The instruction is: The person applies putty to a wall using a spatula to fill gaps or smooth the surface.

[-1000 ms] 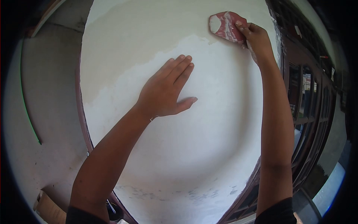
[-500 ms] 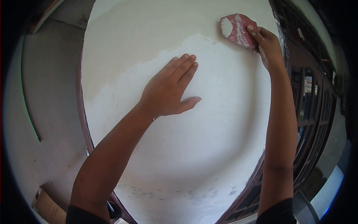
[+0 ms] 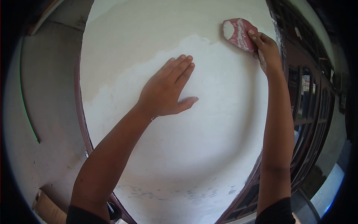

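A white wall panel (image 3: 209, 130) fills the middle of the view, with a damp-looking beige area across its upper left. My left hand (image 3: 164, 89) lies flat against it, fingers stretched and thumb apart, holding nothing. At the upper right, my right hand (image 3: 269, 52) grips a piece of red sandpaper (image 3: 241, 35) streaked with white dust. The thumb is on the near face of the sandpaper; the other fingers are partly hidden behind it. The sandpaper is at the wall surface; full contact cannot be made out.
Dark wooden window frames (image 3: 307, 121) stand to the right. On the left, a green cord (image 3: 24, 100) runs along a grey surface, with a cardboard box (image 3: 50, 209) at the lower left. Dark smudges (image 3: 197, 193) mark the panel's lower part.
My right hand has moved slightly downward with the sandpaper. My left hand stays flat at nearly the same place, and the view has shifted a little.
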A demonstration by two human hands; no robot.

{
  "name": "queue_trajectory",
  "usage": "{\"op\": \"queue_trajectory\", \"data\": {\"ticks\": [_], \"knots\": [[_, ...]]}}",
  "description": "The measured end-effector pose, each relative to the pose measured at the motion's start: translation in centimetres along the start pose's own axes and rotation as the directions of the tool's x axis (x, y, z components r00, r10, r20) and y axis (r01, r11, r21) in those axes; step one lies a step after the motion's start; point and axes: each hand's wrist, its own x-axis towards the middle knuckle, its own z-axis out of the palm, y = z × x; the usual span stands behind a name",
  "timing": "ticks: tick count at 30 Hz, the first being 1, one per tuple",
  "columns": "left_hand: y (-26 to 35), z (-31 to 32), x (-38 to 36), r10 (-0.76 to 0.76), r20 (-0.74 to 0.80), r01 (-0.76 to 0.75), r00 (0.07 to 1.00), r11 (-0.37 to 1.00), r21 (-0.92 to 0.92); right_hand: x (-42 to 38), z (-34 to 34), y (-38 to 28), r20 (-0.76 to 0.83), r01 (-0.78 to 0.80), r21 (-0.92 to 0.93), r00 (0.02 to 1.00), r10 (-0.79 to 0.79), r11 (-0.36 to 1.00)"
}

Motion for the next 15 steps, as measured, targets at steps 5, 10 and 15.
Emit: {"op": "queue_trajectory", "data": {"ticks": [5, 10, 15], "knots": [[-0.1, 0.0, 0.1, 0.004, 0.007, -0.003, 1.0, 1.0, -0.012, 1.4, 1.4, -0.2, -0.035, 0.026, -0.457, 0.998, -0.047, 0.889], [-0.1, 0.0, 0.0, 0.003, 0.008, -0.003, 1.0, 1.0, -0.018, 2.5, -2.8, 0.6, -0.11, -0.055, -0.597, 0.994, -0.013, 0.801], [-0.1, 0.0, -0.1, 0.005, -0.015, -0.006, 1.0, 1.0, -0.009, 3.4, -7.0, 2.3, -0.048, -0.107, -0.31, 0.994, 0.097, 0.945]]}}
